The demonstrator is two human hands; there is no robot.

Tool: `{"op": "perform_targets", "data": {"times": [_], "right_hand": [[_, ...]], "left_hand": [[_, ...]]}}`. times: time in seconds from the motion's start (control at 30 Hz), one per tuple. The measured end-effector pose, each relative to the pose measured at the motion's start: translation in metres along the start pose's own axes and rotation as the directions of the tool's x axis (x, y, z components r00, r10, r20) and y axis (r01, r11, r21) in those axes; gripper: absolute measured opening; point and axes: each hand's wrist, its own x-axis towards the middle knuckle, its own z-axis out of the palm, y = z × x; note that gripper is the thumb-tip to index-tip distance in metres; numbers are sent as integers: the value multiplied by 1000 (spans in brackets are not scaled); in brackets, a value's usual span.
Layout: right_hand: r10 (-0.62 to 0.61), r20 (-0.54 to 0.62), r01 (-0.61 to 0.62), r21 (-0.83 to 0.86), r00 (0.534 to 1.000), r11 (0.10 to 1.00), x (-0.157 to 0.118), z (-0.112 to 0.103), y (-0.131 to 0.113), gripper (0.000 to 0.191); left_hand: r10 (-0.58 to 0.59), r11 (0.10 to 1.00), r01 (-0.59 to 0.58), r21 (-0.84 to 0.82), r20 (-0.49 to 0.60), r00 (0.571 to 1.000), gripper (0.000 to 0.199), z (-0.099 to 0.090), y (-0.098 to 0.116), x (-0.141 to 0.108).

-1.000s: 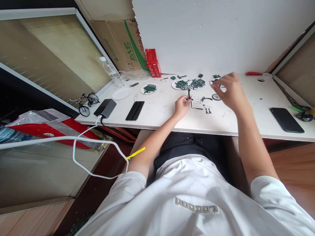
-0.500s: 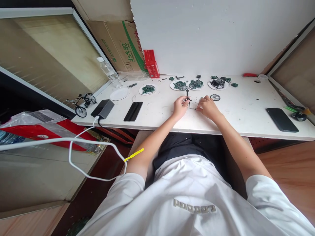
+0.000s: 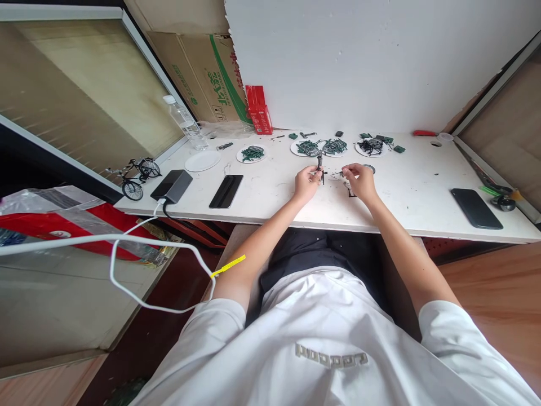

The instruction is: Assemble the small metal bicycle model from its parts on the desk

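Observation:
My left hand (image 3: 307, 185) pinches a small black bicycle model part (image 3: 320, 162), held upright above the white table. To its right, my right hand (image 3: 361, 181) is closed on a thin dark rod-like piece (image 3: 337, 173) that points toward the part in the left hand. Its exact kind is too small to make out. Below the right fingers a little black part (image 3: 351, 193) lies on the table. A spoked model wheel (image 3: 371, 168) shows partly behind the right hand.
Behind the hands, plates hold green and black plastic parts (image 3: 333, 147), (image 3: 252, 153). An assembled model bicycle (image 3: 137, 176), a grey power box (image 3: 172, 186) and a phone (image 3: 226, 191) are at left. Another phone (image 3: 477, 208) lies right. A white cable (image 3: 160, 242) hangs across the left.
My right hand has lifted off the tabletop with the thin piece, now tilted up toward the left hand's part. A small black part has come into sight beneath it.

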Motion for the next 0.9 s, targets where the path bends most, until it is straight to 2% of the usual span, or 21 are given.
{"op": "perform_targets", "data": {"times": [0.1,0.23,0.47,0.9], "right_hand": [[27,-131,-3,183,991,983,-7,16,-1,43],[20,-161,25,271,987,962,-18,29,-8,47],[-28,-205,76,231,978,970,-23,30,-10,55],[-56,-239,100,178,969,979,-23,31,-8,60]], "left_hand": [[-6,1000,6,-28,9,1000,23,0,2,-1],[-14,997,17,-72,43,999,30,1,3,-2],[-24,995,32,-98,83,996,32,4,3,-2],[40,998,-33,-62,125,991,29,4,-4,-2]]}}
